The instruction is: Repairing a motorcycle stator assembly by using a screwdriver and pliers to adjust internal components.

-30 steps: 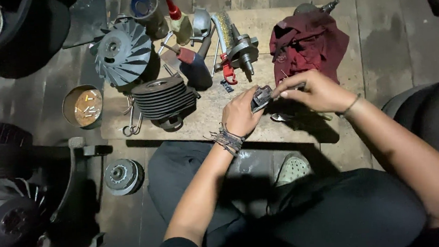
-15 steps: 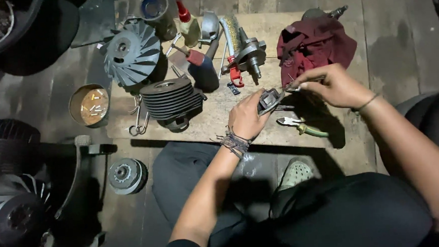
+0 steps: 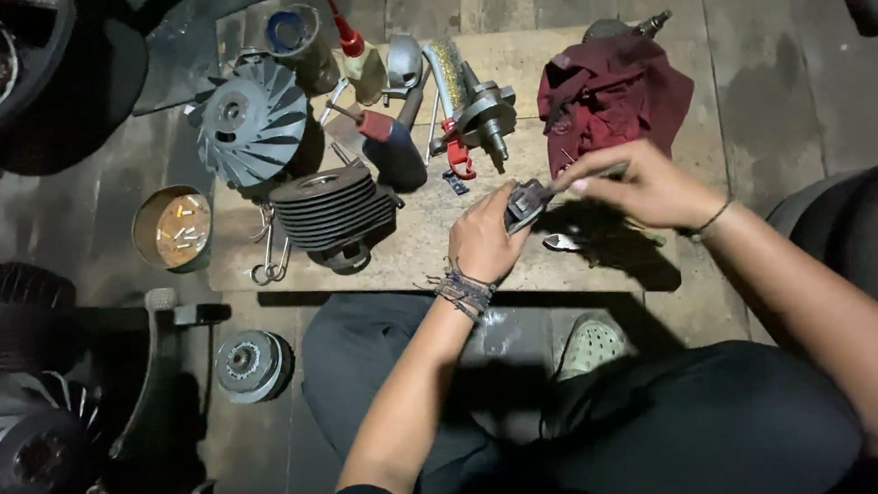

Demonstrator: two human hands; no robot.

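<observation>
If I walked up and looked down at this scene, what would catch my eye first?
Probably the two hands meeting over the wooden board: the left hand grips a small dark metal part while the right hand works at it with a thin tool. Next, the finned engine cylinder at the board's left, the grey fan wheel behind it, and the dark red rag at back right.

One head-worn view looks steeply down, close over a wooden board on the floor.
</observation>
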